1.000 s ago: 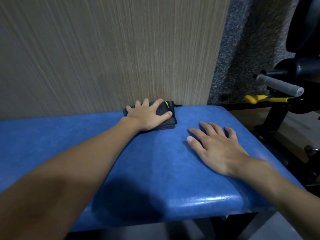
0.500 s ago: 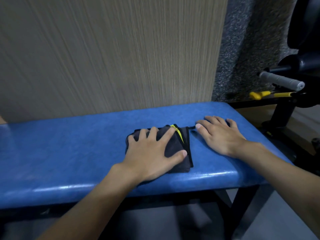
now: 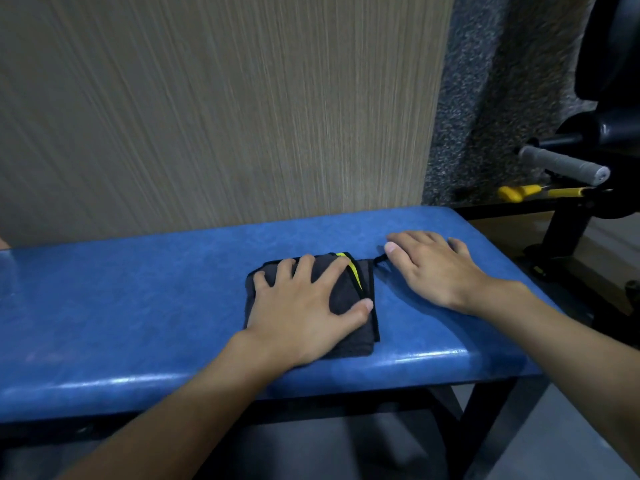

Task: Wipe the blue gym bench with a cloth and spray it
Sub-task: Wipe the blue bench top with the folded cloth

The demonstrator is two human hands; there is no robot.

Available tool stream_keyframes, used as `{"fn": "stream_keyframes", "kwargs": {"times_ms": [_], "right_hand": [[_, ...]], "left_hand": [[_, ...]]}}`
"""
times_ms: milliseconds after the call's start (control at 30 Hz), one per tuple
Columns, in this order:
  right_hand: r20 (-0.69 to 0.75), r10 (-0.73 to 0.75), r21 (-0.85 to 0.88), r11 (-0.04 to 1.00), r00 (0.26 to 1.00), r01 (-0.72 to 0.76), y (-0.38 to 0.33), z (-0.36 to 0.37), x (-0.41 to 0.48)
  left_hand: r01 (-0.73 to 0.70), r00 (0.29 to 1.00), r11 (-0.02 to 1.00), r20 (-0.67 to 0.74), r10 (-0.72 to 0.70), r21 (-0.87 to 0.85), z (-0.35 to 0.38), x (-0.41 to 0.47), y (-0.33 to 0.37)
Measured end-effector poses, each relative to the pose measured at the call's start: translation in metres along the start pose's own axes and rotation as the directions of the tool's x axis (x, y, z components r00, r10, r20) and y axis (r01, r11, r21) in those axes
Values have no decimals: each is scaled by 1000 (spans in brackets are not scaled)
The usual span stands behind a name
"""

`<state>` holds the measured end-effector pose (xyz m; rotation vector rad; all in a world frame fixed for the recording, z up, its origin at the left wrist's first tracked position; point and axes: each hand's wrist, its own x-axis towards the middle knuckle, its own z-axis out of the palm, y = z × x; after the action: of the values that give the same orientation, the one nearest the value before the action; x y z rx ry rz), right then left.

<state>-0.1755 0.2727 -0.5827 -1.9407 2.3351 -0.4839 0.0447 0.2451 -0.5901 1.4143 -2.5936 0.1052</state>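
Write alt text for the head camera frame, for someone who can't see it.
A person's left hand presses flat on a folded dark cloth with a yellow stripe, on a blue bench. The right hand lies flat on the bench just right of the cloth. A wood-grain wall is behind; black gym equipment stands at right.

Worktop (image 3: 138, 299): a long blue padded surface carried on a black metal frame (image 3: 485, 414). The upholstery is mottled, with a sheen along the rounded near edge. One folded dark grey cloth (image 3: 348, 301) with a yellow stripe (image 3: 353, 271) lies flat on it, right of centre and close to the near edge. The left hand (image 3: 301, 306) lies flat on the cloth, fingers spread. The right hand (image 3: 440, 268) rests palm down on the bare surface just right of the cloth, its thumb tip beside the cloth's small black loop (image 3: 381, 259).
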Motion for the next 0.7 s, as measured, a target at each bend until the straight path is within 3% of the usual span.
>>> {"fn": "stream_keyframes", "kwargs": {"times_ms": [200,433,700], "right_hand": [[93,0,-110,994,996,10,1,11,3],[84,-23,-145,989,996,35,1,14,3],[67,-12,-108,994,998,19,1,15,3]], "left_hand": [[58,995,998,88,-55,-27,11,79,-19],[149,983,988,117,-144,-37,21,166,-37],[135,983,991,125,-131,-24,17,155,-36]]}}
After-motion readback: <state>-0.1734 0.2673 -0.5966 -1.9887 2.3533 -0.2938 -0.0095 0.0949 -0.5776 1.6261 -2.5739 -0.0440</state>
